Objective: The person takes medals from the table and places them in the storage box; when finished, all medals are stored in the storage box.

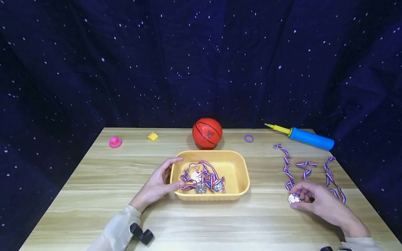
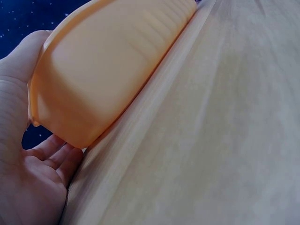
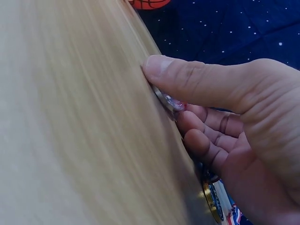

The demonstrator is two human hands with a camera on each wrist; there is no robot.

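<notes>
A yellow plastic tub (image 1: 243, 184) stands mid-table. Silver medals (image 1: 201, 188) on red, white and blue ribbons lie tangled inside it. My left hand (image 1: 158, 184) holds the tub's left end, thumb over the rim; in the left wrist view its other fingers (image 2: 58, 157) curl against the outer wall. To the right, my right hand (image 1: 320, 200) pinches a silver medal (image 1: 293, 198) between thumb and fingers, low at the tabletop. The medal's ribbon (image 1: 286, 167) trails away over the table. In the right wrist view the medal (image 3: 164, 99) shows edge-on under the thumb.
More striped ribbons (image 1: 329, 174) lie beyond the right hand, and a gold-rimmed medal (image 3: 212, 202) shows below its fingers. Along the back are a pink rubber duck (image 1: 115, 142), yellow block (image 1: 153, 136), red basketball (image 1: 207, 133), purple ring (image 1: 249, 141) and blue hand pump (image 1: 311, 137).
</notes>
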